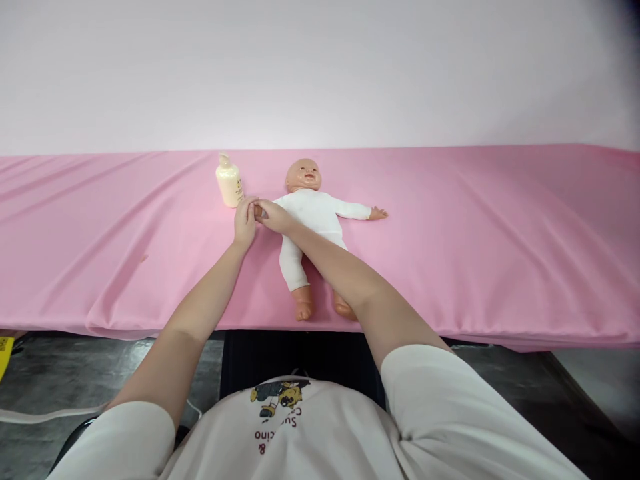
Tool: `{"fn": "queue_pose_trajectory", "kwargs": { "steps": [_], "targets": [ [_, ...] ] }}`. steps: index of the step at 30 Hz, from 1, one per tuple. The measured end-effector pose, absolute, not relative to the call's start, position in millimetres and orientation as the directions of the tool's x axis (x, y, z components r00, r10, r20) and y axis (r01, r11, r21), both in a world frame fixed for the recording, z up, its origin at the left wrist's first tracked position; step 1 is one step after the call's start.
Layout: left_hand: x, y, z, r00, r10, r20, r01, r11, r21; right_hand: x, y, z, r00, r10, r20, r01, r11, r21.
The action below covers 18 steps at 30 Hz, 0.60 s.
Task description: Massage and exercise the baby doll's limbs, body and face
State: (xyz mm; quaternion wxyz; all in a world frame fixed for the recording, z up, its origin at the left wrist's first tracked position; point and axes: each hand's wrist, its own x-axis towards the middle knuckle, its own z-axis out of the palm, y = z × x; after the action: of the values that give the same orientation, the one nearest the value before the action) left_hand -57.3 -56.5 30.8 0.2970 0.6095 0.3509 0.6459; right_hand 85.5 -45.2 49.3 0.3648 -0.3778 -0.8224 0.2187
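Note:
A baby doll (315,212) with a white cloth body lies on its back on the pink cloth, head toward the wall. Its arm on my left stretches out sideways, and both my hands are closed around the end of that arm. My left hand (245,220) wraps the doll's hand from the outer side. From the inner side, my right hand (273,215) grips around the wrist, with my forearm crossing above the doll's legs. Most of the doll's hand is hidden by my fingers. Just behind my left hand stands a cream pump bottle (230,184).
Pink cloth (475,253) with loose folds covers the table, whose front edge runs close to my body. A pale wall (320,73) rises behind it. At lower left, a white cable (50,415) hangs near a yellow object (5,353).

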Motion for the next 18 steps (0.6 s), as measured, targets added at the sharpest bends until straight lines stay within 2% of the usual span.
{"fn": "queue_pose_trajectory", "kwargs": {
  "steps": [3, 6, 11, 18],
  "targets": [
    [-57, -56, 30, -0.076, 0.85, 0.522, 0.018, -0.522, 0.853, 86, -43, 47, -0.435, 0.794, 0.425, 0.489, 0.605, -0.629],
    [-56, -52, 27, -0.092, 0.882, 0.463, -0.084, -0.47, 0.879, 85, -44, 49, -0.411, 0.814, 0.411, 0.509, 0.579, -0.637],
    [-55, -45, 23, -0.132, 0.928, 0.349, -0.156, -0.367, 0.917, 85, -47, 55, -0.433, 0.789, 0.435, 0.464, 0.61, -0.642],
    [-57, -50, 29, -0.132, 0.895, 0.427, -0.048, -0.436, 0.899, 86, -42, 48, -0.456, 0.792, 0.405, 0.48, 0.602, -0.638]
  ]
}}
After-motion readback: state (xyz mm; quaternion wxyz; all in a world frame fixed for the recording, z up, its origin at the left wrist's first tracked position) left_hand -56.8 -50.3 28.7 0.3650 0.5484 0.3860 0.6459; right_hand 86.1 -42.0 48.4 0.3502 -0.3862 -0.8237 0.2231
